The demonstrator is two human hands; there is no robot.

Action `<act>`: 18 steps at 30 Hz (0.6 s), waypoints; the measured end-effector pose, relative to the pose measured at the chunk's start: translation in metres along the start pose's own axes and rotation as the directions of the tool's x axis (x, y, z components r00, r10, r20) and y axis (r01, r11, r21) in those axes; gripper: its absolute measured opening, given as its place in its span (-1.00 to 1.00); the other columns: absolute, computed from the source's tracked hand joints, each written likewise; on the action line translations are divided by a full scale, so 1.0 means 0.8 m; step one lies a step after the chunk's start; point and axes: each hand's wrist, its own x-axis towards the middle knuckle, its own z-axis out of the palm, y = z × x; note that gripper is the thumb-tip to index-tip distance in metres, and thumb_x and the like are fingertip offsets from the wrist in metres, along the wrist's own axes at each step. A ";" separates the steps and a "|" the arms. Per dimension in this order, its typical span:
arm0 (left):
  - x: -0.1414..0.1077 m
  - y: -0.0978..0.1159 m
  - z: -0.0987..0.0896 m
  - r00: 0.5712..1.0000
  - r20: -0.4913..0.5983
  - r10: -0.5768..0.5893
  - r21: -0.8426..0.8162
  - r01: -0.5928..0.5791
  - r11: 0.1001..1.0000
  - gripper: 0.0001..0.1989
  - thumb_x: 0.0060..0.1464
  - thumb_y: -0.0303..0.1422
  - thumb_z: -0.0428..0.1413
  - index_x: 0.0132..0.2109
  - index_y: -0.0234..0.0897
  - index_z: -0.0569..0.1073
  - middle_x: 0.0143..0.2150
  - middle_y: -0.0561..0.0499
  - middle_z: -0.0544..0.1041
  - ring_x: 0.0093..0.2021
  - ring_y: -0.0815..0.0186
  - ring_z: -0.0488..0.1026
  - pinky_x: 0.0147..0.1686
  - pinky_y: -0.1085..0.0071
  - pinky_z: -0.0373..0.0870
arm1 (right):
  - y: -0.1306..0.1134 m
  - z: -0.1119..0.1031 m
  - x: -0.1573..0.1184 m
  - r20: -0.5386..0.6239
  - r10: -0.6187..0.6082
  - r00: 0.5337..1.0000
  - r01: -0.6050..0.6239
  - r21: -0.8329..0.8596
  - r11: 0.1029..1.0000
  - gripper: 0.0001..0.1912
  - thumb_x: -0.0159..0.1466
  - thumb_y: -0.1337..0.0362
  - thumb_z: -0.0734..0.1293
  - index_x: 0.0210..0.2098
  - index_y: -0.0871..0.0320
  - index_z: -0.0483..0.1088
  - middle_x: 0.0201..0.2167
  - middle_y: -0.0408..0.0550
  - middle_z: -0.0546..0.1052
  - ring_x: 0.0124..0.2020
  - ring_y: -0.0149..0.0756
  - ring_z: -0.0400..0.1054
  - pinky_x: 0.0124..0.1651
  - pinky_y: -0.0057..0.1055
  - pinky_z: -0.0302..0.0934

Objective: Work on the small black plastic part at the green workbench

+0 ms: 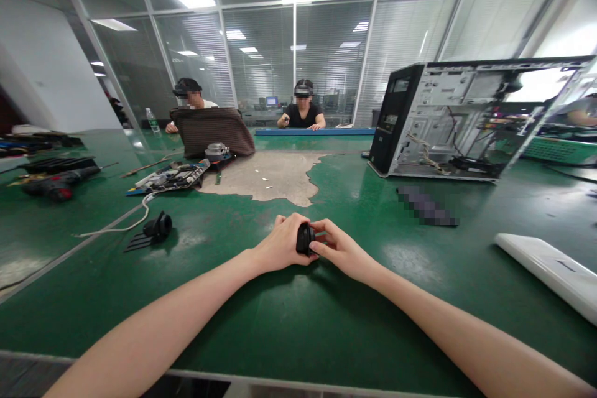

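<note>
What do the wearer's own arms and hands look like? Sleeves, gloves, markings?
Left hand and right hand are ungloved. Both forearms are bare as far as the frame shows, with no sleeves. No watch, bracelet, cable or marking visible on either; fingernail detail is too small to tell.

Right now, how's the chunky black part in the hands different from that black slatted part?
The chunky black part is held between the left hand and right hand; the black slatted part lies on the green table. Flat slats extend from the slatted part; the held part shows none. Both are black.
</note>
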 end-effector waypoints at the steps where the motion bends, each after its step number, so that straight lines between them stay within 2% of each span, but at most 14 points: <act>1: 0.000 0.000 0.000 1.000 0.003 0.001 0.002 -0.001 1.000 -0.41 -0.22 -0.20 0.19 -0.06 -0.23 0.12 -0.17 0.00 0.31 -0.19 0.19 0.34 -0.16 0.25 0.11 | 0.000 -0.001 -0.001 0.021 -0.017 1.000 0.017 0.022 1.000 -0.73 0.15 0.29 0.30 -0.16 0.11 0.20 -0.19 -0.07 0.36 -0.20 -0.31 0.36 -0.18 -0.31 0.31; 4: -0.001 -0.001 0.000 1.000 0.003 0.004 0.008 -0.004 1.000 -0.40 -0.23 -0.21 0.19 -0.05 -0.24 0.11 -0.17 0.00 0.31 -0.19 0.19 0.34 -0.16 0.25 0.11 | -0.001 -0.001 -0.002 0.031 -0.037 0.999 0.035 0.067 0.997 -0.73 0.13 0.31 0.32 -0.19 0.10 0.19 -0.24 -0.13 0.37 -0.19 -0.32 0.36 -0.20 -0.36 0.30; 7: -0.001 0.000 0.001 1.000 -0.011 0.006 0.017 -0.005 1.000 -0.41 -0.22 -0.20 0.19 -0.05 -0.25 0.12 -0.17 -0.01 0.31 -0.19 0.20 0.34 -0.16 0.26 0.12 | -0.004 0.001 -0.001 -0.035 0.005 0.999 -0.003 0.044 0.999 -0.78 0.14 0.27 0.31 -0.25 0.11 0.20 -0.32 -0.16 0.37 -0.29 -0.34 0.38 -0.25 -0.36 0.30; 11: 0.000 0.000 0.000 1.000 -0.003 0.004 0.015 -0.004 1.000 -0.41 -0.22 -0.19 0.19 -0.06 -0.23 0.12 -0.18 0.00 0.32 -0.19 0.20 0.34 -0.16 0.26 0.12 | -0.003 0.003 0.002 -0.087 0.016 0.996 -0.016 0.002 1.000 -0.76 0.13 0.26 0.30 -0.22 0.12 0.20 -0.24 -0.09 0.36 -0.23 -0.30 0.36 -0.23 -0.32 0.31; 14: 0.000 0.000 -0.001 1.000 0.010 0.002 0.001 -0.002 1.000 -0.41 -0.22 -0.18 0.19 -0.06 -0.23 0.12 -0.17 0.00 0.32 -0.19 0.20 0.34 -0.16 0.26 0.12 | 0.000 0.001 0.002 -0.042 0.019 0.999 -0.019 -0.006 1.000 -0.74 0.16 0.26 0.28 -0.16 0.12 0.20 -0.19 -0.05 0.35 -0.20 -0.29 0.35 -0.21 -0.31 0.30; 18: 0.000 0.000 -0.001 1.000 0.018 0.000 0.015 0.000 1.000 -0.41 -0.23 -0.22 0.20 -0.06 -0.23 0.12 -0.17 0.01 0.31 -0.19 0.21 0.33 -0.15 0.26 0.12 | 0.000 -0.001 -0.002 0.030 -0.028 0.999 0.026 0.078 0.997 -0.71 0.11 0.28 0.33 -0.20 0.11 0.18 -0.21 -0.10 0.35 -0.19 -0.31 0.35 -0.22 -0.36 0.30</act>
